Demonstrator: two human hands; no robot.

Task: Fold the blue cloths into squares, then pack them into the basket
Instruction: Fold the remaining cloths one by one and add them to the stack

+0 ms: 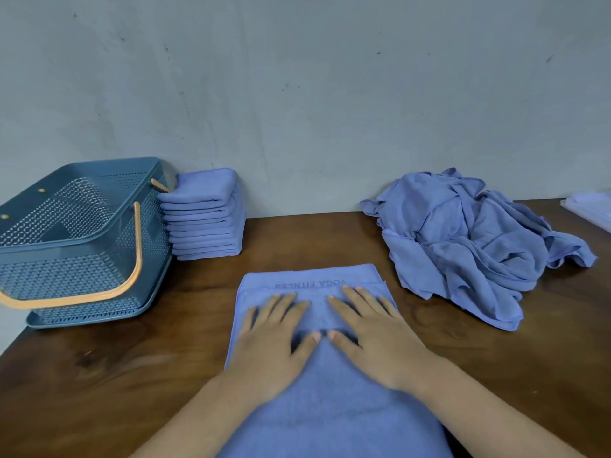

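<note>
Your fingers [284,304] are lying straight and spread, gripping nothing. All ten are pressing flat on one cloth [330,408] in the lower centre of the frame. Your left hand [274,342] and right hand [373,338] are sitting side by side, palms down, with the thumbs nearly touching. Both forearms are coming in from the bottom edge.

The cloth is lying on the table [132,375] with a folded layer under your fingertips. Just beyond them, lettering [310,284] is showing upside down.

At centre right, one loose pile [469,239] of crumpled cloths is sitting apart from your cloth. You cannot count the cloths in it.

At centre left, one stack [205,219] of about nine folded squares is standing against the wall [297,94] and touching the basket [82,246]. That single basket is sitting at the left edge, with its orange handle [137,252] hanging down its near side.

One pale flat thing [591,209] is showing at the right edge, cut off by the frame.
</note>
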